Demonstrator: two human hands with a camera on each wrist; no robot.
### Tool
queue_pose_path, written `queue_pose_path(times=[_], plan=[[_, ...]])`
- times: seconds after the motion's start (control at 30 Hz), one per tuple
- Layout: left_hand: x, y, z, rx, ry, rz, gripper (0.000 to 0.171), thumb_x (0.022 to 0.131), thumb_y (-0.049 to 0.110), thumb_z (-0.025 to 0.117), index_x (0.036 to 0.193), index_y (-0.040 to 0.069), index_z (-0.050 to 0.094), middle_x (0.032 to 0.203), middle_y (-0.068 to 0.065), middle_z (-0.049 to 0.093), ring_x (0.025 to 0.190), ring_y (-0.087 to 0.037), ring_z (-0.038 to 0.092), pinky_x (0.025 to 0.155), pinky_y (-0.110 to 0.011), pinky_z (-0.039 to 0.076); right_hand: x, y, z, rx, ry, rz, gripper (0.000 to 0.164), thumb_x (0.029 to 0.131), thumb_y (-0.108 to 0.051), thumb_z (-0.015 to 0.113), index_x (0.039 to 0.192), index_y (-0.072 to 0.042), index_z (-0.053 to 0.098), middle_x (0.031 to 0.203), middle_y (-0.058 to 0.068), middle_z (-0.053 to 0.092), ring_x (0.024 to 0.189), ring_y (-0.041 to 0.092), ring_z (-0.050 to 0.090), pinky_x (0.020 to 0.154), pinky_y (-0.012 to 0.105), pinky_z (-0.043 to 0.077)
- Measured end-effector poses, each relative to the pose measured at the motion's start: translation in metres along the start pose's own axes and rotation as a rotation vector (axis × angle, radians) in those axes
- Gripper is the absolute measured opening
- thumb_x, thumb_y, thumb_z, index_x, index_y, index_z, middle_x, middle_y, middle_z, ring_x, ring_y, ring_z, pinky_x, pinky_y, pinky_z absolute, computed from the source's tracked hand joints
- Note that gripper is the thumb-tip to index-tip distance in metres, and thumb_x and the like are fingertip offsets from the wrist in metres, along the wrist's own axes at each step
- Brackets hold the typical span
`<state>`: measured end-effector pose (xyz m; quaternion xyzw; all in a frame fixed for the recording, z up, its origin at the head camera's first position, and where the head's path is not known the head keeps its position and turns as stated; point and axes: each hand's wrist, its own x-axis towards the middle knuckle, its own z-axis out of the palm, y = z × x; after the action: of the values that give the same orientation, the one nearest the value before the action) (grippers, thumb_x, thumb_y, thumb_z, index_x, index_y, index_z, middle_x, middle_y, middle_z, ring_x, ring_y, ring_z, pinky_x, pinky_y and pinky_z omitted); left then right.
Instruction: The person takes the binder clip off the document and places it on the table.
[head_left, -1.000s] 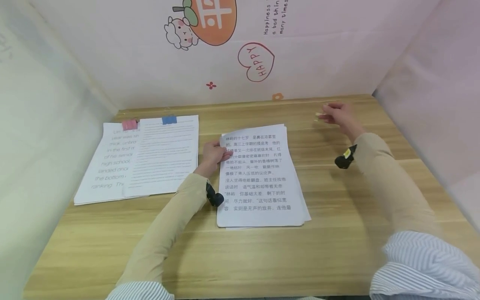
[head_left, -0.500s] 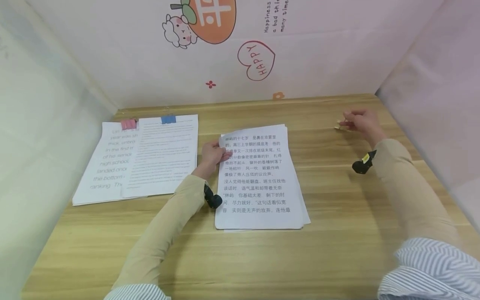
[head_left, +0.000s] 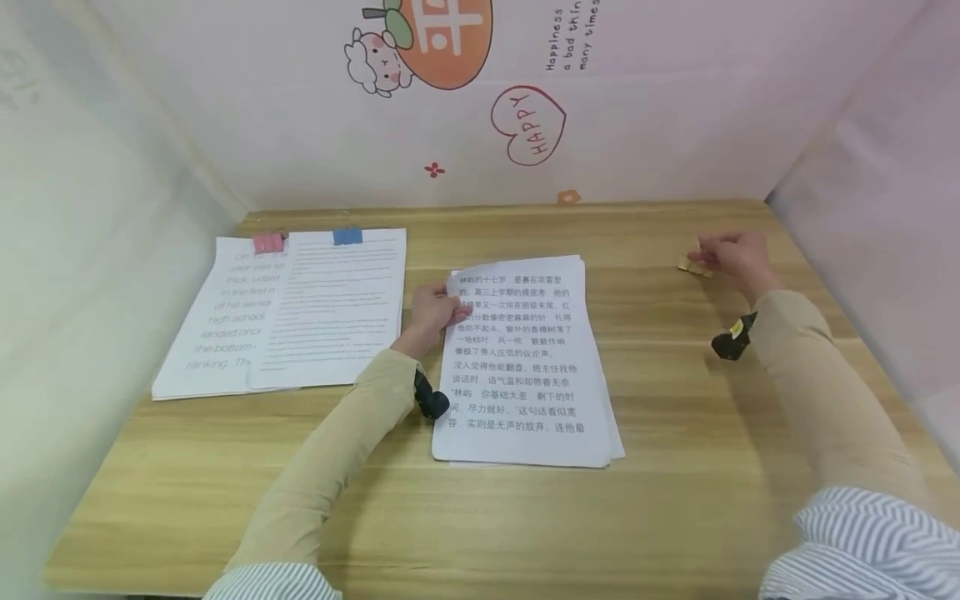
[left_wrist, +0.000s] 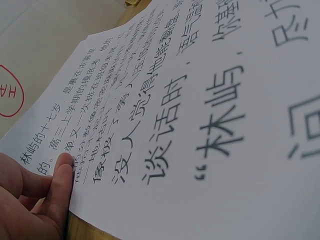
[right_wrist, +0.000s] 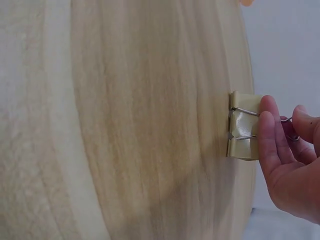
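Pale walls (head_left: 300, 133) enclose a wooden table (head_left: 525, 533). The right hand's (head_left: 738, 255) grip is pinched tight on a yellowish binder clip (right_wrist: 245, 125), well right of the paper stack (head_left: 517, 367), whose long axis runs front to back; the left hand (head_left: 433, 308), nearer, pinches the stack's upper left edge.

Binder clip (right_wrist: 245, 131): body smooth and glossy, with a bright highlight; wire handles (right_wrist: 247, 112) are bare, shiny metal. Printed sheets (head_left: 517, 375): paper, smooth and matt. Tabletop (head_left: 525, 525): wood or wood-effect board with streaked grain, smooth, low sheen. Back wall covering (head_left: 675, 108): matt, faintly creased; cloth or plastic cannot be determined. Beige sleeve (head_left: 322, 467): matt cloth, lightly wrinkled. Striped cuff (head_left: 273, 583): soft-looking, matt cloth. Wrist-worn unit (head_left: 431, 398): dark, plastic in appearance.
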<state>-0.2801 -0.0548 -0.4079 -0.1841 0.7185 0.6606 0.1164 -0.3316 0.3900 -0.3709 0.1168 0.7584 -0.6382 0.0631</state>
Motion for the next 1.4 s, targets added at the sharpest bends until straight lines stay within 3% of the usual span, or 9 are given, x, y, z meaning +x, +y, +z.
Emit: queue_pose_path(times=[0.1, 0.2, 0.37, 0.5, 0.63, 0.93, 1.4], plan=[[-0.001, 0.0, 0.002, 0.0, -0.005, -0.003, 0.05, 0.09, 0.0, 0.053, 0.139, 0.001, 0.041, 0.12, -0.021, 0.06, 0.068, -0.006, 0.066, 0.063, -0.014, 0.058, -0.003, 0.004, -0.001, -0.083, 0.03, -0.015, 0.022, 0.094, -0.018, 0.052, 0.075, -0.021, 0.061, 0.061, -0.015, 0.067, 0.062, -0.003, 0.066, 0.064, 0.01, 0.057], [-0.001, -0.001, 0.005, 0.005, -0.013, -0.002, 0.05, 0.09, 0.0, 0.053, 0.139, 0.001, 0.04, 0.12, -0.021, 0.059, 0.07, -0.007, 0.066, 0.063, -0.014, 0.058, -0.005, 0.008, -0.003, -0.168, 0.054, -0.025, 0.015, 0.095, -0.02, 0.05, 0.094, -0.008, 0.06, 0.058, -0.017, 0.065, 0.062, -0.006, 0.065, 0.065, 0.01, 0.056], [-0.002, -0.003, 0.008, 0.033, -0.038, 0.014, 0.047, 0.091, 0.001, 0.052, 0.137, 0.001, 0.043, 0.119, -0.02, 0.06, 0.073, -0.008, 0.067, 0.064, -0.014, 0.058, -0.007, 0.015, -0.007, -0.273, 0.078, -0.014, 0.043, 0.097, -0.017, 0.045, 0.127, 0.012, 0.041, 0.057, -0.023, 0.06, 0.061, -0.009, 0.062, 0.066, 0.009, 0.056], [-0.004, -0.002, 0.009, 0.045, -0.04, 0.015, 0.046, 0.091, 0.001, 0.052, 0.137, 0.002, 0.044, 0.118, -0.019, 0.06, 0.077, -0.009, 0.068, 0.064, -0.013, 0.058, -0.007, 0.018, -0.008, -0.249, 0.072, 0.012, 0.049, 0.096, -0.012, 0.043, 0.137, 0.014, 0.032, 0.057, -0.025, 0.059, 0.062, -0.009, 0.062, 0.067, 0.009, 0.056], [-0.006, -0.001, 0.007, 0.039, -0.036, 0.012, 0.048, 0.091, 0.002, 0.052, 0.138, 0.002, 0.042, 0.119, -0.019, 0.059, 0.082, -0.012, 0.069, 0.064, -0.013, 0.058, -0.005, 0.019, -0.008, -0.236, 0.071, 0.027, 0.053, 0.095, -0.009, 0.043, 0.14, 0.014, 0.026, 0.06, -0.024, 0.058, 0.063, -0.01, 0.062, 0.069, 0.009, 0.056], [-0.006, 0.001, 0.006, 0.011, -0.029, 0.011, 0.047, 0.089, -0.001, 0.052, 0.136, 0.001, 0.045, 0.115, -0.021, 0.062, 0.068, -0.006, 0.066, 0.065, -0.015, 0.059, -0.002, 0.018, -0.004, -0.291, 0.091, 0.04, 0.051, 0.095, -0.007, 0.043, 0.14, 0.012, 0.029, 0.056, -0.023, 0.057, 0.06, -0.01, 0.061, 0.066, 0.008, 0.056], [-0.004, 0.0, -0.001, 0.021, 0.017, 0.012, 0.048, 0.088, -0.002, 0.052, 0.135, 0.002, 0.046, 0.115, -0.021, 0.062, 0.069, -0.007, 0.066, 0.064, -0.015, 0.059, 0.005, 0.01, 0.007, -0.36, 0.089, 0.032, 0.051, 0.094, -0.009, 0.043, 0.141, 0.009, 0.03, 0.055, -0.024, 0.055, 0.06, -0.011, 0.061, 0.066, 0.008, 0.056]])
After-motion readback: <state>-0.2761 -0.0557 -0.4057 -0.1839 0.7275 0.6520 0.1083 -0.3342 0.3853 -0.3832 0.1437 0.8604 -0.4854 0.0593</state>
